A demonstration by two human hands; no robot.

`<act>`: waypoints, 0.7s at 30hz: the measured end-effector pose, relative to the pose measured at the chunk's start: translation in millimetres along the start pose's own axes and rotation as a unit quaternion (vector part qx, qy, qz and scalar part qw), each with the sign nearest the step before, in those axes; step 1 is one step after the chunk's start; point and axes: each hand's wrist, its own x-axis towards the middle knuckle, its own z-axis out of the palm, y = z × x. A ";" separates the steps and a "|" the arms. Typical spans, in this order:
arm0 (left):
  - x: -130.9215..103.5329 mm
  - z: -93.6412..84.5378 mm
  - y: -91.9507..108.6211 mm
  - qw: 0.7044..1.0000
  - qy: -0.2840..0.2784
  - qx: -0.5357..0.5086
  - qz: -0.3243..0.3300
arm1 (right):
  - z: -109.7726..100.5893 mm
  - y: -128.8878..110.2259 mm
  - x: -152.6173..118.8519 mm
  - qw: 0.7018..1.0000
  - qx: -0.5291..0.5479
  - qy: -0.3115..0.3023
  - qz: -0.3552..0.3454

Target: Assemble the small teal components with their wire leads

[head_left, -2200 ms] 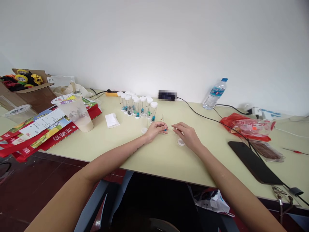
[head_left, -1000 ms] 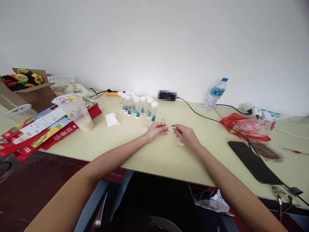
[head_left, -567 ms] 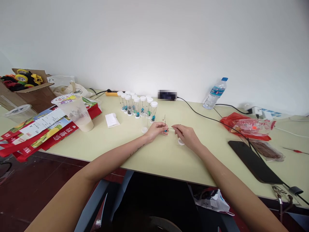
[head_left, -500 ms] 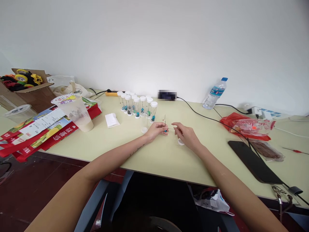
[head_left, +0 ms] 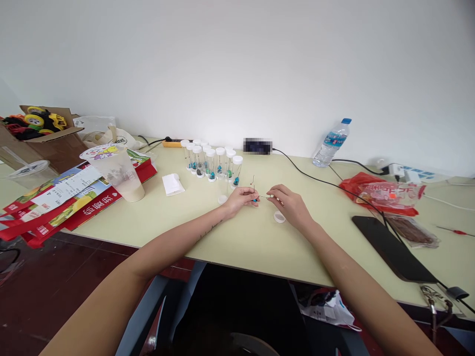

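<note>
My left hand (head_left: pixel 238 201) pinches a small blue piece with thin wires (head_left: pixel 255 200); one wire rises from it and bends at the top. My right hand (head_left: pixel 291 203) has thumb and fingertips closed on the end of a thin wire that runs sideways from the blue piece. Below the right fingers lies a round white cap (head_left: pixel 279 217) on the table. Beside my left hand stands a clear tube (head_left: pixel 223 187) with a white end at the bottom. Behind it are several capped clear tubes (head_left: pixel 211 166) holding blue, green and dark pieces with wires.
On the table are a folded white paper (head_left: pixel 172 184), a drink cup (head_left: pixel 124 178) on red bags, a water bottle (head_left: pixel 331 143), a red plastic bag (head_left: pixel 382 192) and a black phone-like slab (head_left: pixel 391 247). A black cable (head_left: pixel 308 170) crosses behind my right hand. The table's front edge is close.
My right hand has shifted slightly right, and its fingertips have closed on the wire's end. More of the white cap shows below it. My left hand has hardly moved.
</note>
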 end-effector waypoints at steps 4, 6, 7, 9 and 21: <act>-0.1 -0.1 -0.1 1.000 -0.001 -0.002 -0.003 | 0.4 2.0 -0.3 1.000 -0.004 -0.003 -0.011; -0.1 0.1 -0.2 1.000 0.000 -0.004 -0.004 | 0.6 2.1 -0.6 1.000 0.002 -0.005 -0.010; -0.1 0.3 -0.2 1.000 0.001 -0.004 -0.004 | 0.7 1.9 -0.7 1.000 0.007 -0.007 -0.009; -0.1 0.4 -0.1 1.000 0.000 -0.004 -0.003 | 1.0 1.0 -0.9 1.000 0.020 -0.012 -0.005; 0.0 -0.4 -0.3 1.000 0.008 -0.011 0.004 | 5.9 -4.0 -1.4 0.996 0.091 -0.015 0.013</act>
